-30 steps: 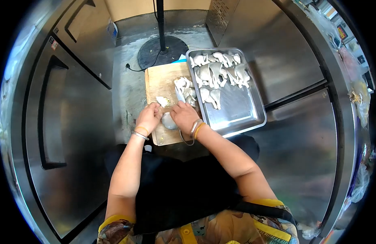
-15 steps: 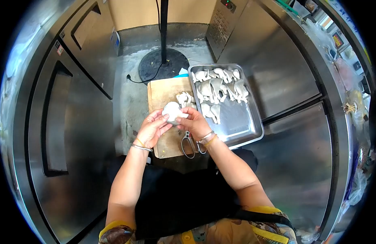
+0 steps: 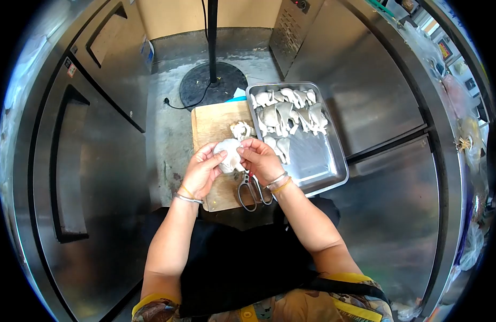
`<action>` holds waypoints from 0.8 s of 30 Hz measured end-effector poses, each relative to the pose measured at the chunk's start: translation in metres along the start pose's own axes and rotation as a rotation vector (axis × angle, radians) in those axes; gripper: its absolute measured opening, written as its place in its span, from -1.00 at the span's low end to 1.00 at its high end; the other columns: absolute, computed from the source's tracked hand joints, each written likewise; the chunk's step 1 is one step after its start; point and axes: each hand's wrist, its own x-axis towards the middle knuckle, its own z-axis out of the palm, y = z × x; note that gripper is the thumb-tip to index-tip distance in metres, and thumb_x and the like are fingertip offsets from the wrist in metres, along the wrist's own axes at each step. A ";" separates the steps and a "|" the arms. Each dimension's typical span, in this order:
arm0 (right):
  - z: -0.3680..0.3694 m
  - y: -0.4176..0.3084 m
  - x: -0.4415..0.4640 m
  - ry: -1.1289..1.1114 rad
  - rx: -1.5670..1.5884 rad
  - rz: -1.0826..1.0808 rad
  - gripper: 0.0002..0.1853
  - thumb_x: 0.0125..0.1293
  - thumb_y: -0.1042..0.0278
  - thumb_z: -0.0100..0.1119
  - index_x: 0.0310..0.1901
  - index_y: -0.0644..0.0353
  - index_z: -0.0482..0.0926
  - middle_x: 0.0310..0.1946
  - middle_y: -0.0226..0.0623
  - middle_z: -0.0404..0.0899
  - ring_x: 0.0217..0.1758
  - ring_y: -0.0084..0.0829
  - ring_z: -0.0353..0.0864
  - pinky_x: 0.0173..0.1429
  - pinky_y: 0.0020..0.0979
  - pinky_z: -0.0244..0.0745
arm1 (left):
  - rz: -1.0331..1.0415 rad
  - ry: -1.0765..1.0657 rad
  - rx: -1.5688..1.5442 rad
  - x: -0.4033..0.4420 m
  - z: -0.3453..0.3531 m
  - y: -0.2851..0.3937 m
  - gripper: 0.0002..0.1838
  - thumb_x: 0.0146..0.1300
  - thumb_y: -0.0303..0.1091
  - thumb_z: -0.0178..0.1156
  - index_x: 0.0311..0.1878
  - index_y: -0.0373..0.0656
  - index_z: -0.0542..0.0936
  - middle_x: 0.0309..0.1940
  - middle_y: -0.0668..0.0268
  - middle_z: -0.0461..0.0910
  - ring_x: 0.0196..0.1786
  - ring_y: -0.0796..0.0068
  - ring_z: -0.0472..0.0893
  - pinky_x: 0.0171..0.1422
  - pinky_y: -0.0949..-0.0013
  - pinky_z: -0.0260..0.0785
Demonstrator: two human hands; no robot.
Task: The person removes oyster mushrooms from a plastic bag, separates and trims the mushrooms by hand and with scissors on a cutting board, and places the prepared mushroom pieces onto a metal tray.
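Note:
Between my two hands is a pale oyster mushroom (image 3: 226,152), held up over the wooden cutting board (image 3: 209,121). My left hand (image 3: 201,170) pinches its left edge, thumb on top. On the other side, the thumb and fingers of my right hand (image 3: 260,160) are closed on the right edge. A pile of whitish mushroom pieces (image 3: 241,130) lies on the board just beyond my hands. Scissors (image 3: 248,196) rest nearer to me, their grey handles showing and their blades partly hidden under my right hand. Grey-white mushrooms (image 3: 286,119) lie in rows in the metal tray (image 3: 342,173) to the right.
Behind the board stands a black pole on a round base (image 3: 194,86), with a cable and plug (image 3: 167,101) on the floor. Steel cabinets (image 3: 111,177) close in on the left, and more steel doors (image 3: 393,198) on the right. Plastic bags (image 3: 422,45) hang at the far right.
The mushroom is turned so that more of its broad face shows. My right fingers have shifted up along its edge, and the scissors are less covered. The view has moved slightly.

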 end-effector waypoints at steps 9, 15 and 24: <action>0.004 -0.005 -0.002 -0.121 -0.132 0.112 -0.84 0.18 0.40 0.23 -0.20 0.14 0.52 -0.35 -0.51 0.54 -0.37 -0.72 0.47 -0.29 -0.68 0.37 | 0.032 0.029 0.159 0.003 -0.004 -0.001 -0.74 0.17 -0.46 0.21 -0.06 -0.24 0.49 -0.23 0.33 0.58 -0.18 0.62 0.54 -0.10 0.56 0.38; 0.005 -0.003 -0.001 -0.121 -0.270 0.034 -0.83 0.17 0.40 0.22 -0.21 0.19 0.52 -0.39 -0.51 0.53 -0.44 -0.74 0.43 -0.36 -0.68 0.35 | -0.017 0.015 0.192 0.001 -0.005 -0.001 -0.78 0.16 -0.42 0.24 -0.13 -0.22 0.51 -0.27 0.38 0.58 -0.23 0.67 0.54 -0.14 0.58 0.38; 0.006 0.000 -0.002 -0.083 -0.239 -0.026 -0.92 0.18 0.47 0.18 -0.29 0.21 0.53 -0.46 -0.49 0.53 -0.48 -0.71 0.44 -0.40 -0.65 0.35 | 0.025 -0.053 0.118 0.004 -0.005 -0.004 -0.82 0.19 -0.46 0.19 -0.13 -0.22 0.52 -0.27 0.35 0.58 -0.25 0.65 0.54 -0.12 0.55 0.40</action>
